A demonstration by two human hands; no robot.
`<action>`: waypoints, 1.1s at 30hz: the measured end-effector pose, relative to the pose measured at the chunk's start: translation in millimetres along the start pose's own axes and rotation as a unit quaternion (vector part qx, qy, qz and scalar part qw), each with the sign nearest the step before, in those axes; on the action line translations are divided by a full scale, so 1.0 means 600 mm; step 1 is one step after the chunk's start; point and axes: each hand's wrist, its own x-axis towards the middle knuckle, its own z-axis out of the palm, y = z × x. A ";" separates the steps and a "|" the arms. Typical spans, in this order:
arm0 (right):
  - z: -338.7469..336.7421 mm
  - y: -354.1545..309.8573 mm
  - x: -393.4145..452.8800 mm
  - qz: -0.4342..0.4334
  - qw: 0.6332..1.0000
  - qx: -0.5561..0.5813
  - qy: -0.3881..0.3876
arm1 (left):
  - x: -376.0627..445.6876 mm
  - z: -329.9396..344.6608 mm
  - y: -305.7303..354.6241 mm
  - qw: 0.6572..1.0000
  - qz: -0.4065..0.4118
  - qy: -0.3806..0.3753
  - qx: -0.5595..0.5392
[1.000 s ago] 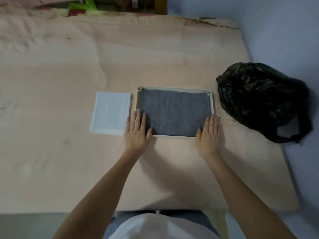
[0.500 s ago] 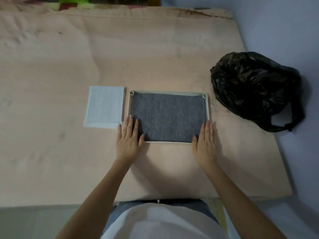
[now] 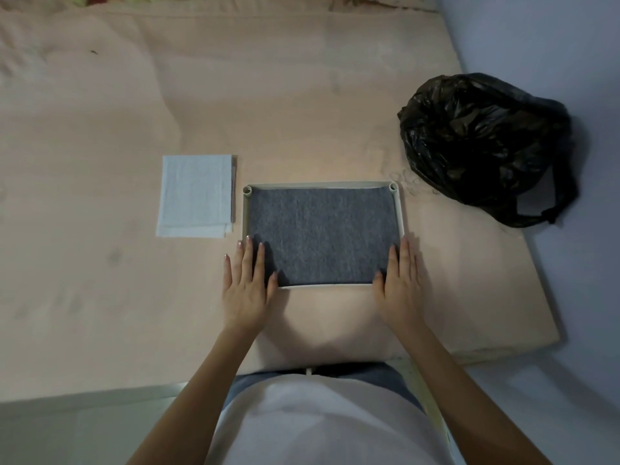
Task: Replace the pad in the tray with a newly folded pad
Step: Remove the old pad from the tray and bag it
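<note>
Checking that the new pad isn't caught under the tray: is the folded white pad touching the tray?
Apart. The head view shows a narrow strip of bare mat between the folded white pad and the left rim of the tray.

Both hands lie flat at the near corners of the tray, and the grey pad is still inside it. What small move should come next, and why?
Probably pinch the near edge of the grey pad and lift it out of the tray. Both the left hand and the right hand lie flat and hold nothing, and the white folded pad waits beside the tray.
</note>
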 end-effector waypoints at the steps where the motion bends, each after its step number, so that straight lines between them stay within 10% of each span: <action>1: -0.003 -0.001 -0.001 0.008 1.000 0.006 0.015 | 0.002 -0.002 0.002 1.000 0.001 0.003 -0.001; 16: -0.018 -0.009 -0.013 0.145 0.988 -0.059 -0.002 | 0.189 -0.029 0.275 0.977 0.201 -0.069 -0.008; 33: -0.029 -0.012 0.012 0.155 0.988 0.009 0.020 | 0.293 -0.022 0.345 0.971 -0.001 -0.232 -0.059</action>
